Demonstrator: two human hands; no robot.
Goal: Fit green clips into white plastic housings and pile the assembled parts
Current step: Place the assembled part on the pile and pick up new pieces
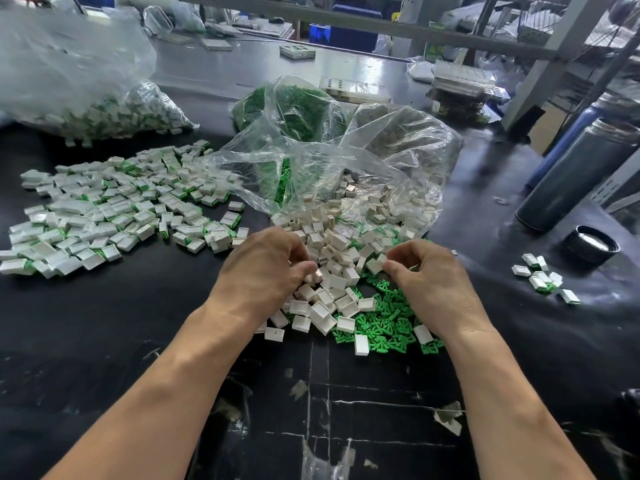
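Left hand (266,263): centre of frame, fingers curled, apparently pinching a small white part at the fingertips; exact grip hard to tell.
Right hand (427,271): just right of centre, fingers curled, thumb and forefinger pinching a white piece.
Green clips (384,318): loose heap under and just below the right hand, the nearer hand for a pick.
White housings (332,268): heap between both hands, spilling from the open bag (346,161) above.
Assembled pile (104,209): left of frame, on the left hand's side.
Judgement: next clip comes from lower right; finished part goes left.
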